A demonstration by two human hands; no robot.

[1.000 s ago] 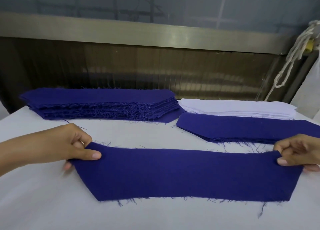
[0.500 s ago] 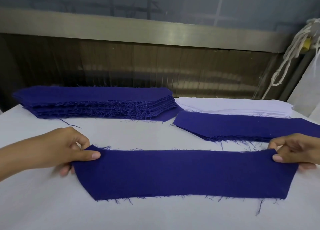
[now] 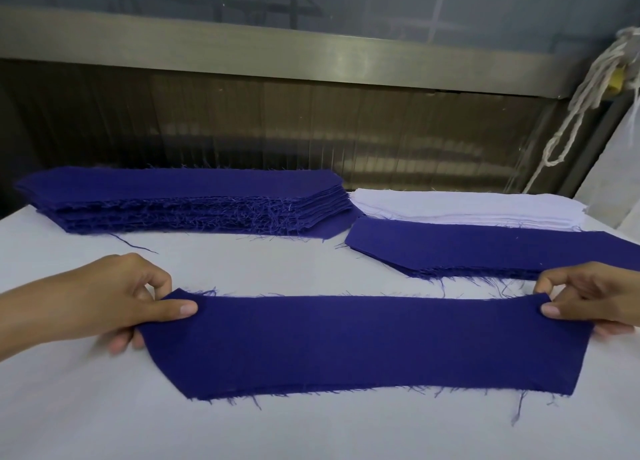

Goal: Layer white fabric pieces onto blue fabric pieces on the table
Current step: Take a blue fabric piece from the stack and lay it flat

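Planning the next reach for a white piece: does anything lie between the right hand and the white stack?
Yes. A low stack of blue pieces lies in front of the white stack, between it and the right hand, which pinches the spread blue piece. It is flat, so reaching over looks feasible.

A knotted white rope [image 3: 604,68] hangs at two o'clock, off the end of a metal rail [image 3: 311,56] that spans twelve o'clock above a brown corrugated panel [image 3: 277,130].

Hands come in from either side, low and spread wide. Left hand [image 3: 114,300]: thumb flat on top, fingers curled beneath, pinching one end of the blue fabric piece [image 3: 363,342]. Right hand [image 3: 588,300] mirrors it at the other end.
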